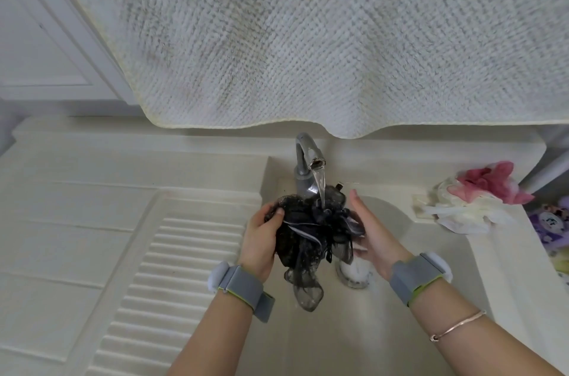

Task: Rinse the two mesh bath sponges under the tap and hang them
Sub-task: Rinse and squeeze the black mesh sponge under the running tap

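I've got the black mesh sponge (311,231) over the basin, directly under the tap (309,157) so the stream soaks its core. Left hand (261,235) grip is curled round its side; right hand (369,231) is spread flat against the other side, bracing it. Pink-and-white sponge (480,194) waits on the bench's far right corner, probably next.

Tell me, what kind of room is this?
Probably a laundry or wash area. There is a deep sink with a ribbed washboard built in beside it, a running tap, and a towel hanging above.
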Demonstrator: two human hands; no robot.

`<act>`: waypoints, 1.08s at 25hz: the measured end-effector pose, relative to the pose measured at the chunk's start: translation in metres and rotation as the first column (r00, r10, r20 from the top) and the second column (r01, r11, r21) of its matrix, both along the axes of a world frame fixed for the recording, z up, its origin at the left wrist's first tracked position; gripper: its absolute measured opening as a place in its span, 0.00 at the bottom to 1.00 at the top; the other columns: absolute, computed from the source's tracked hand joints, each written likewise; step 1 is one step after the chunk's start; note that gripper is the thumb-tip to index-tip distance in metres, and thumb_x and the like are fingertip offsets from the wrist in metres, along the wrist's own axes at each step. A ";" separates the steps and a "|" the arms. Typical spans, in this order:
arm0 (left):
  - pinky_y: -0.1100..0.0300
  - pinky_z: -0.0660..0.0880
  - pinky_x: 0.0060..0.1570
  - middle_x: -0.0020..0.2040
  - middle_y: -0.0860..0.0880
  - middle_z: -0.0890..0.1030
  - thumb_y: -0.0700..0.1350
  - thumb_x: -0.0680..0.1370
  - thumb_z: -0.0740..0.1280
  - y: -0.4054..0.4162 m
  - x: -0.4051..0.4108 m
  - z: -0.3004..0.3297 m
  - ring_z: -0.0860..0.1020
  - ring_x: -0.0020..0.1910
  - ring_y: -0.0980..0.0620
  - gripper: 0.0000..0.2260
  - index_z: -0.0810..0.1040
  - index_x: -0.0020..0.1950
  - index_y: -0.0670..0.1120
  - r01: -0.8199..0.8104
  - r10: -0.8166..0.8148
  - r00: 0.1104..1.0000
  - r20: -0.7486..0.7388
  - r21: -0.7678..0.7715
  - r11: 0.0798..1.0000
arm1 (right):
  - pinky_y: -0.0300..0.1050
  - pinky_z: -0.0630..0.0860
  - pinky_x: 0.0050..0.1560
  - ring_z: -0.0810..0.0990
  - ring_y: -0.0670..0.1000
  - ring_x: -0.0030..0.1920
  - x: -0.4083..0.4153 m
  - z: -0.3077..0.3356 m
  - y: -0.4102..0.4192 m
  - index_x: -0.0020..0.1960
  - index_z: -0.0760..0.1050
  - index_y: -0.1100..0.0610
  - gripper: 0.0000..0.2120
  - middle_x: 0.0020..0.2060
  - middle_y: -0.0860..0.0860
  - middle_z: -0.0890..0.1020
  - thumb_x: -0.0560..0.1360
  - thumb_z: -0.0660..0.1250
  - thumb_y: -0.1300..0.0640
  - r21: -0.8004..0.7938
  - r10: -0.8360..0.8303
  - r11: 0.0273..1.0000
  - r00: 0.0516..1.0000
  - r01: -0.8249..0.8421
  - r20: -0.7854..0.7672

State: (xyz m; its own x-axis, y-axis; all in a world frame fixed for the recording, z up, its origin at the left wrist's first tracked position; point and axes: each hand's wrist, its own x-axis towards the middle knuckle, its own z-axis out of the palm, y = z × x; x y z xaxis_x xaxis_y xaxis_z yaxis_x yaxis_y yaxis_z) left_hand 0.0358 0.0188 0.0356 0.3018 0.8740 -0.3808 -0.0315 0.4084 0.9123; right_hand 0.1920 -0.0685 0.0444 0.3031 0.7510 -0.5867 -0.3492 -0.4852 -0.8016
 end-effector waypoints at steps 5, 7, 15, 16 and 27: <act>0.60 0.80 0.46 0.44 0.45 0.85 0.33 0.81 0.56 -0.003 0.002 0.005 0.83 0.44 0.50 0.12 0.78 0.51 0.41 0.111 -0.105 0.982 0.160 -0.026 0.994 | 0.27 0.74 0.42 0.81 0.46 0.49 -0.014 0.000 0.007 0.50 0.77 0.49 0.04 0.46 0.44 0.82 0.77 0.65 0.53 0.196 0.023 0.978 0.978 -0.065 0.208; 0.60 0.79 0.45 0.41 0.47 0.84 0.30 0.80 0.55 -0.004 0.000 0.004 0.82 0.41 0.51 0.13 0.78 0.49 0.41 0.095 -0.092 0.986 0.142 -0.018 0.995 | 0.34 0.76 0.41 0.82 0.49 0.47 -0.014 -0.002 0.009 0.51 0.79 0.52 0.07 0.46 0.49 0.83 0.78 0.63 0.53 0.166 -0.120 0.979 0.992 0.114 0.024; 0.64 0.72 0.40 0.43 0.55 0.75 0.40 0.58 0.61 0.002 -0.010 0.011 0.76 0.41 0.67 0.23 0.76 0.53 0.47 0.095 -0.075 0.987 -0.141 0.145 0.985 | 0.50 0.76 0.53 0.81 0.56 0.54 -0.011 -0.002 0.006 0.48 0.78 0.57 0.11 0.52 0.58 0.83 0.80 0.60 0.52 0.156 -0.221 0.967 0.970 0.203 0.105; 0.70 0.72 0.39 0.45 0.59 0.76 0.43 0.61 0.63 0.001 -0.009 0.017 0.76 0.39 0.73 0.24 0.75 0.57 0.50 0.201 -0.169 0.972 -0.166 0.205 0.958 | 0.49 0.76 0.53 0.81 0.55 0.54 -0.011 -0.001 0.005 0.48 0.78 0.57 0.11 0.52 0.59 0.83 0.80 0.60 0.53 0.171 -0.215 0.967 0.966 0.189 0.143; 0.63 0.75 0.46 0.46 0.52 0.82 0.52 0.59 0.72 -0.019 0.018 -0.008 0.80 0.49 0.52 0.22 0.77 0.52 0.52 0.524 -0.339 0.780 -0.526 0.252 0.813 | 0.41 0.79 0.39 0.79 0.52 0.47 -0.006 0.001 0.006 0.64 0.72 0.59 0.14 0.53 0.57 0.80 0.80 0.58 0.61 0.103 -0.259 0.938 0.870 0.330 -0.420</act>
